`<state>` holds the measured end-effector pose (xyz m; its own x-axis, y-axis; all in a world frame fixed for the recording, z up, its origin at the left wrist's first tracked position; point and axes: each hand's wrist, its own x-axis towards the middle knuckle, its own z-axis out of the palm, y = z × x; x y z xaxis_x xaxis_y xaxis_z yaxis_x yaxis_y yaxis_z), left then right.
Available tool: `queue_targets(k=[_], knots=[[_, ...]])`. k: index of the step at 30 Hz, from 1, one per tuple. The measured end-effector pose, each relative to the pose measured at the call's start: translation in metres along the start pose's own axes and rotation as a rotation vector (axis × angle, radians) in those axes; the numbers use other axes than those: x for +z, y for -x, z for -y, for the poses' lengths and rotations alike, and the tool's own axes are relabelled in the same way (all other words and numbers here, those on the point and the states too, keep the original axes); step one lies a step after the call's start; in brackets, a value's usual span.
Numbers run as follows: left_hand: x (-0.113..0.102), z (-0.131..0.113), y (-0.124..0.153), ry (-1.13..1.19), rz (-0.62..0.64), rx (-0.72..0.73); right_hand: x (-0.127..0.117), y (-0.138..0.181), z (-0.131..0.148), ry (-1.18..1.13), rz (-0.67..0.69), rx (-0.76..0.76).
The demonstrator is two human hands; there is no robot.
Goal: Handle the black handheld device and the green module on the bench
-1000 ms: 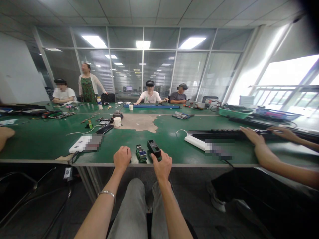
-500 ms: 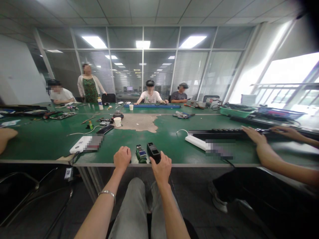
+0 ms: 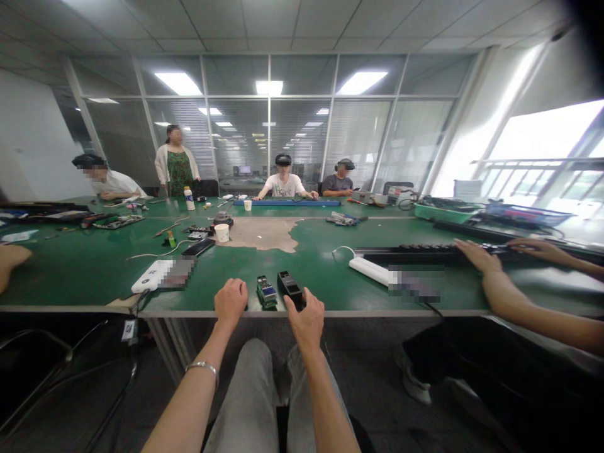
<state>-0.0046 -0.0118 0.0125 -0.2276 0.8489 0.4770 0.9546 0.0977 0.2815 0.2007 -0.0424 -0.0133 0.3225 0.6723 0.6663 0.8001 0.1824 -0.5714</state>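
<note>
1. One right hand (image 3: pixel 307 316), thumb and fingers grasping the near end of a black case (image 3: pixel 289 284).
2. One circuit board (image 3: pixel 267 292), just left of the grip.
3. One left hand (image 3: pixel 231 298), loosely fisted, farther left.
4. One table edge (image 3: pixel 349 313), on the grip's near side.
5. Green tabletop (image 3: pixel 325 270), running ahead of the grip to a brown patch (image 3: pixel 278 234).

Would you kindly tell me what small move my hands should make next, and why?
Perhaps bring the left hand to the circuit board, which lies untouched beside that curled hand, while the right hand holds the near end of the black housing.
</note>
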Motion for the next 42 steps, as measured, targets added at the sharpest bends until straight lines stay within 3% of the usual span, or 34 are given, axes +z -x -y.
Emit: queue_targets(k=[11,15,19,26,33,42], knots=[[-0.002,0.001,0.000,0.007,0.022,-0.004,-0.006,-0.010,0.010,-0.016,0.027,0.083],[-0.002,0.002,0.000,0.000,0.002,0.002,-0.017,-0.012,0.027,-0.129,-0.005,0.118],[-0.003,0.002,0.000,0.002,0.017,-0.005,-0.017,-0.011,0.051,-0.173,0.016,0.057],[-0.005,0.001,0.000,-0.006,0.014,-0.009,0.000,-0.008,0.075,-0.103,0.048,0.015],[-0.007,0.000,0.000,0.003,0.031,-0.032,-0.004,-0.012,0.090,-0.019,0.105,-0.031],[-0.003,0.003,0.000,0.002,0.027,-0.006,-0.001,0.003,0.085,0.070,0.169,-0.003]])
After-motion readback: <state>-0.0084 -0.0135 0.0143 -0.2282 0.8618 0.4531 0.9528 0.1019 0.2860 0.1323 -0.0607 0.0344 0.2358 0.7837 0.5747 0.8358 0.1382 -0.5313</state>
